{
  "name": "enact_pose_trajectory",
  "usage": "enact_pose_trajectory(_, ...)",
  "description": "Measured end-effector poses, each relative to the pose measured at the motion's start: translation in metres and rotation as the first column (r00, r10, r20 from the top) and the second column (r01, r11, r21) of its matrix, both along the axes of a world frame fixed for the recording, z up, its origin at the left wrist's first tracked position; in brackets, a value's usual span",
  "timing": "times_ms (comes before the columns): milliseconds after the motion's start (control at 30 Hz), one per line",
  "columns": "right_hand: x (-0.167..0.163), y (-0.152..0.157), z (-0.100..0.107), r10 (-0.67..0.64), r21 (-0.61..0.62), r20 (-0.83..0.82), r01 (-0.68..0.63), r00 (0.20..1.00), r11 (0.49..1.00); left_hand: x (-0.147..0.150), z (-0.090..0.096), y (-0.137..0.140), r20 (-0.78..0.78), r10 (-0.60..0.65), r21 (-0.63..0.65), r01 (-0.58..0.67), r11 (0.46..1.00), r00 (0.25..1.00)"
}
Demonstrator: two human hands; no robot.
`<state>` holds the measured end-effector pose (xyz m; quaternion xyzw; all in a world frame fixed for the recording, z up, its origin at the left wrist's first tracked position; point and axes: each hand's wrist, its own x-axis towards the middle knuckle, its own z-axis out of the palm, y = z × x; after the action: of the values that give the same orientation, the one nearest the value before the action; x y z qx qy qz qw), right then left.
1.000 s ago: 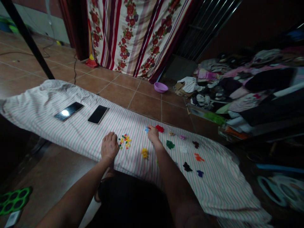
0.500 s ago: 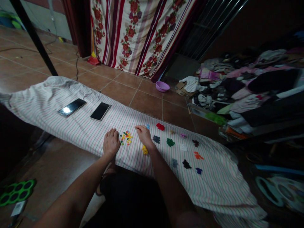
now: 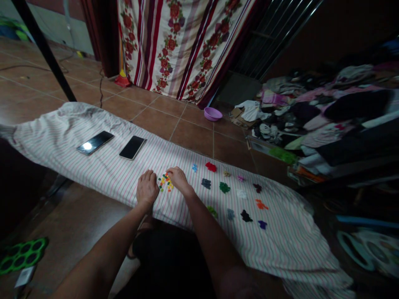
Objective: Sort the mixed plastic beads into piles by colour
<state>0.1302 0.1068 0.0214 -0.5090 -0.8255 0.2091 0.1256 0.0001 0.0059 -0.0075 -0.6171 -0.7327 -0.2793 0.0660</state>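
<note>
A mixed pile of small coloured pieces [image 3: 165, 182], mostly yellow, orange and green, lies on the striped cloth [image 3: 102, 172] between my hands. My left hand [image 3: 147, 186] rests flat on the cloth at the pile's left side. Over the pile's right edge, my right hand [image 3: 178, 179] has its fingers pinched together; what is between the fingertips is too small to make out. Sorted single-colour heaps spread to the right, among them a light blue heap [image 3: 195, 167], a red heap [image 3: 211, 167], a dark grey heap [image 3: 206, 183] and a dark green heap [image 3: 224, 187].
Two phones lie to the left, one with a bright reflection [image 3: 95, 142] and one with a dark screen [image 3: 132, 147]. More heaps sit farther right: black [image 3: 246, 216], orange [image 3: 261, 204], purple [image 3: 262, 224]. A light green heap [image 3: 212, 211] shows beside my right forearm.
My right hand has moved left, from beside the light blue heap to the mixed pile. The light green heap has come into view, while my forearm now hides the yellow heap.
</note>
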Motion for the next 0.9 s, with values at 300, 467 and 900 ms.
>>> enact_pose_trajectory(300,0.005,0.004,-0.011,-0.131,-0.085,-0.189,0.117,0.973,0.990,0.000,-0.001,0.000,0.003,0.001,-0.001,-0.001,1.000,1.000)
enact_pose_trajectory(467,0.009,0.004,-0.015,-0.203,-0.180,-0.348,0.147,0.915,0.973,0.000,-0.002,0.000,0.012,-0.001,0.012,0.001,1.000,1.000)
enact_pose_trajectory(900,0.044,0.018,-0.016,-0.308,-0.112,-0.486,0.292,0.818,0.950,0.001,0.001,-0.001,0.028,-0.005,0.010,0.005,1.000,1.000)
